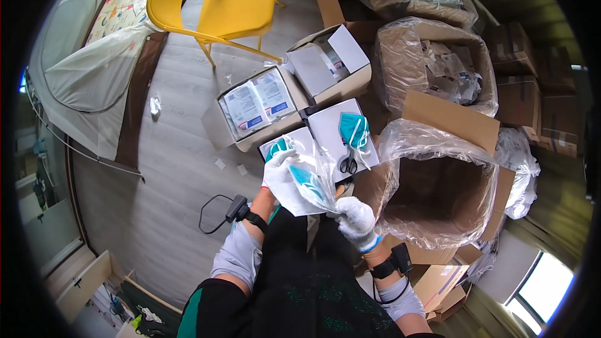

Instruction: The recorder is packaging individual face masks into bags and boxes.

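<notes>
My left hand, in a white glove, is closed at the left side of a clear and white plastic pouch. Inside the pouch shows a teal face mask. Another teal mask sits at the left fingertips; whether they hold it too I cannot tell. My gloved right hand pinches the pouch's lower right edge. Just beyond, on a white box, rest a teal mask with white straps and black-handled scissors.
An open box of printed packets stands ahead, beside another open white box. To the right is a plastic-lined carton, with more lined cartons beyond. A yellow folding chair stands at the far left.
</notes>
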`<action>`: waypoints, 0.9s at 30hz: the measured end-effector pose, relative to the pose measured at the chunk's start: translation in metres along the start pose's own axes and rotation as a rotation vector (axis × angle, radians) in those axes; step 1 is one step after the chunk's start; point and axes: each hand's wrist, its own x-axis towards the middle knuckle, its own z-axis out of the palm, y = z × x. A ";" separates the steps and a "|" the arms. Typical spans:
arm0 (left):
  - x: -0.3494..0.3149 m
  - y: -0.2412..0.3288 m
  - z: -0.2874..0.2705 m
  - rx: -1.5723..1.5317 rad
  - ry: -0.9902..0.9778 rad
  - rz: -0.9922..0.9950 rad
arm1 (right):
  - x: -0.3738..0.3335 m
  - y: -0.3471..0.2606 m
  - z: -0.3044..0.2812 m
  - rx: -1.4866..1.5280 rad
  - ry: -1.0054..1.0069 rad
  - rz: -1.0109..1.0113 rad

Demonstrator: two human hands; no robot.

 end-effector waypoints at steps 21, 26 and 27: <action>-0.018 0.048 0.064 -0.053 -0.223 -0.304 | -0.018 -0.002 -0.019 0.368 0.311 0.579; -0.008 0.031 0.064 0.305 -0.250 -0.245 | -0.021 0.003 -0.025 0.345 0.307 0.584; -0.006 0.027 0.060 0.227 -0.295 -0.299 | -0.021 0.003 -0.026 0.354 0.315 0.588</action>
